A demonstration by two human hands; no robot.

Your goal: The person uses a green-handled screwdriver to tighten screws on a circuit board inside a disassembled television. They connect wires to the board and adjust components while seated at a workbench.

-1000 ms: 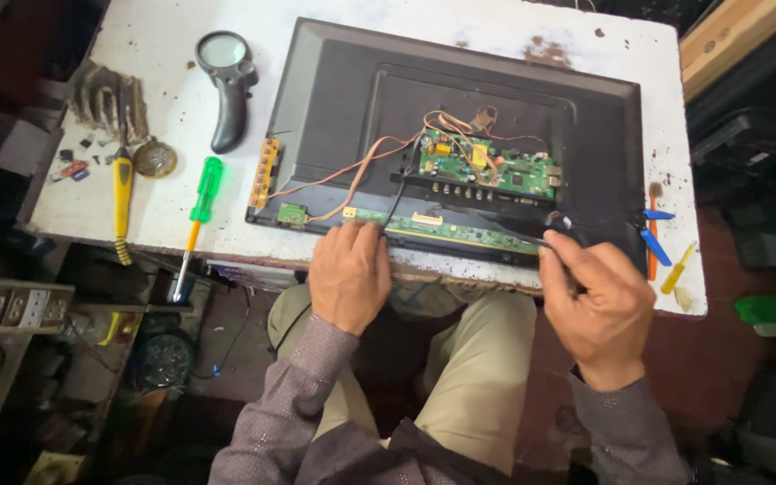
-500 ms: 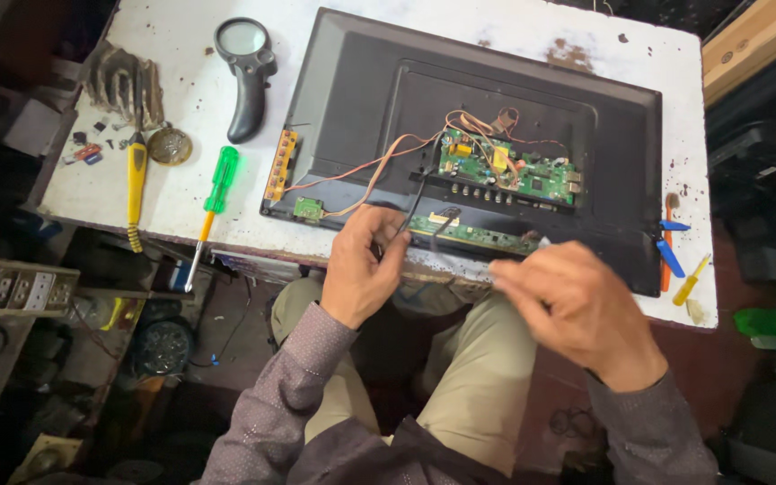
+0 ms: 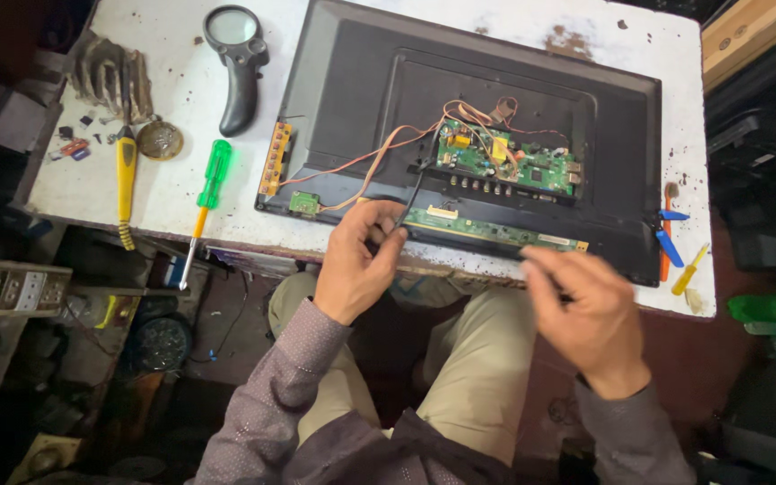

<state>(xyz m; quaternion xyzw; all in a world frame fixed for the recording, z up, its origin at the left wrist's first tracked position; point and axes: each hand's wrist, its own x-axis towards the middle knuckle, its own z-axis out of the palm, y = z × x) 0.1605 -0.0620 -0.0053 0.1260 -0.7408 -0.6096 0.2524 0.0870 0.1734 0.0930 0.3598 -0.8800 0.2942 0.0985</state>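
A flat black screen panel [image 3: 361, 81] lies back-up on the white table [image 3: 163, 207]. A green main circuit board [image 3: 505, 162] with orange wires sits in its recess, and a long narrow green board [image 3: 496, 232] runs along the near edge. My left hand [image 3: 361, 260] pinches a thin black lead [image 3: 415, 189] that rises toward the main board. My right hand [image 3: 586, 314] is blurred at the panel's near edge, below the narrow board. I cannot make out whether it holds anything.
A black magnifier [image 3: 240, 63], a green-handled screwdriver [image 3: 211, 184], a yellow-handled tool [image 3: 126, 171] and a round metal tin [image 3: 159, 139] lie left of the panel. Small blue, orange and yellow tools [image 3: 671, 238] sit at the right table edge. My knees are under the table.
My left hand has come off the panel's edge and now pinches the black lead. My right hand has swung left along the near edge, then dropped back toward me.
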